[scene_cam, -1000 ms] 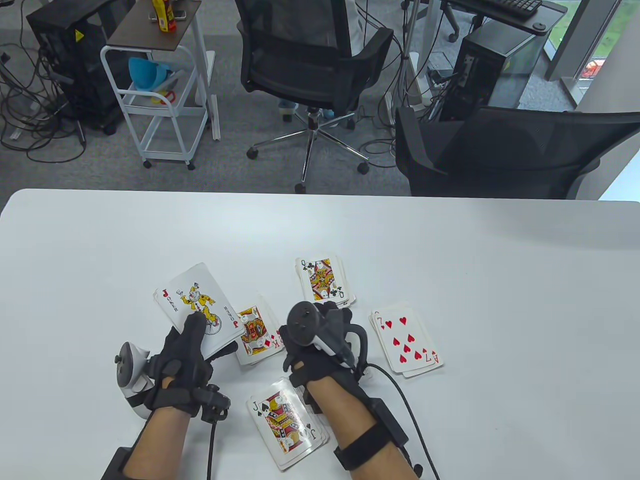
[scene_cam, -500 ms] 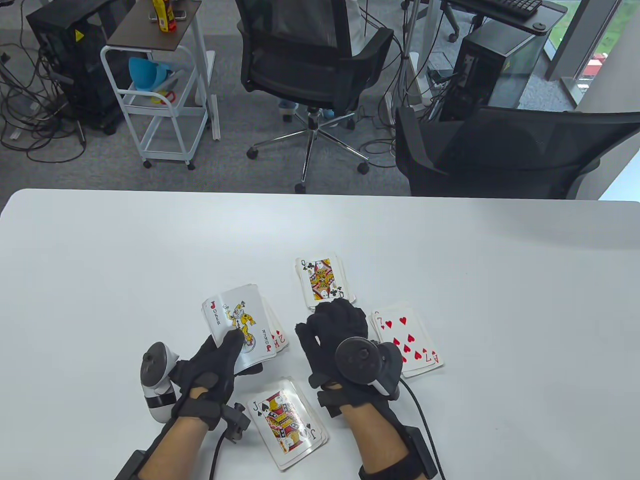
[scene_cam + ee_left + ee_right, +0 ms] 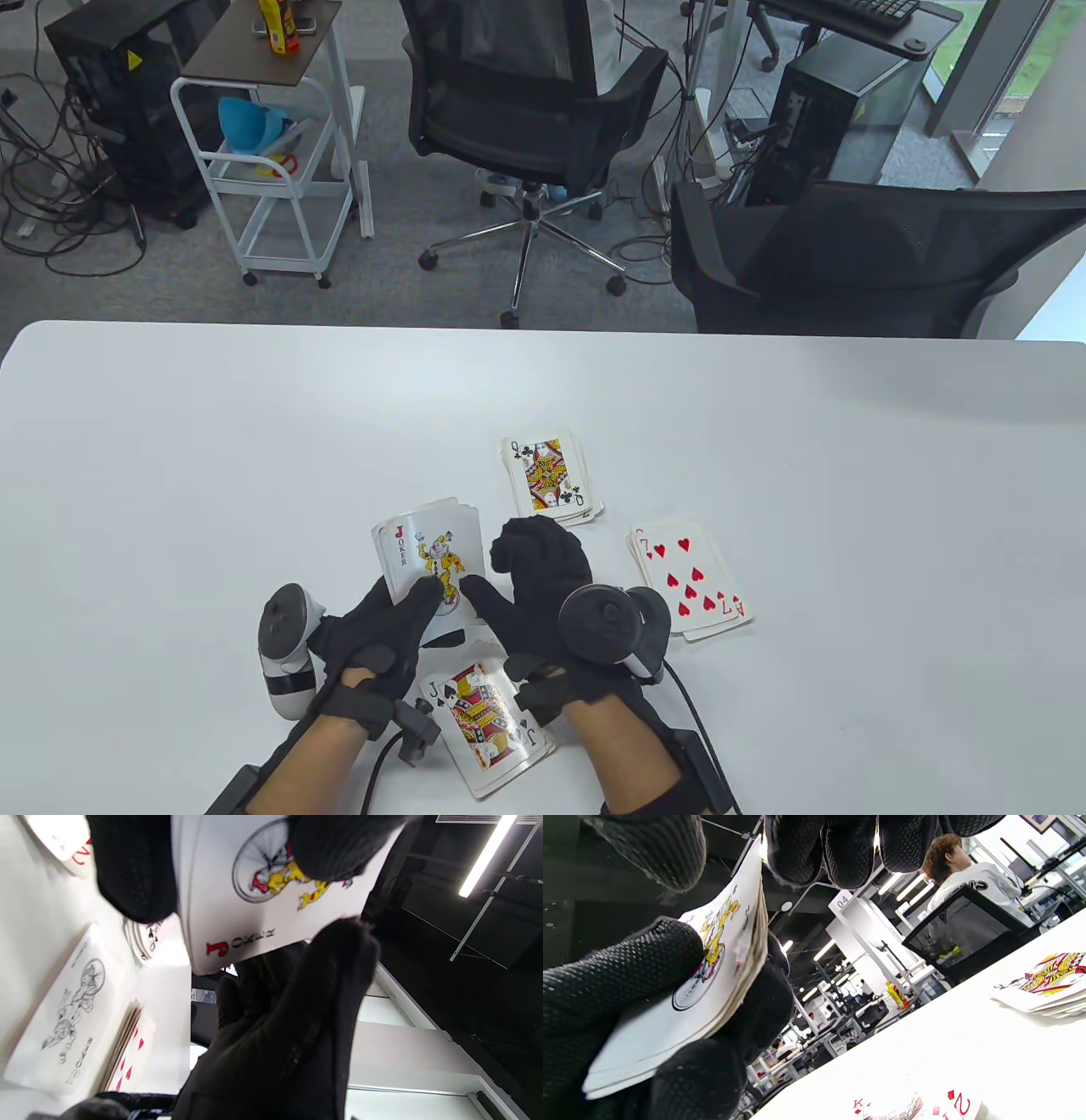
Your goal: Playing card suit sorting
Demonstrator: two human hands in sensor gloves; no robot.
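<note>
My left hand holds a deck of cards above the table, its thumb on the coloured joker on top. My right hand has closed in on the deck from the right. Its thumb touches the joker's near corner and its curled fingers lie at the deck's far edge. Face-up piles lie on the table: queen of clubs, seven of hearts, jack of spades. The diamond pile lies under the held deck and shows only in the right wrist view.
A black-and-white joker card lies face up on the white table. Two black office chairs stand past the far edge, a white cart to the left. A seated person shows in the right wrist view.
My left hand carried the deck right, over the diamond pile. My right hand turned and moved left until its thumb and fingers met the deck.
</note>
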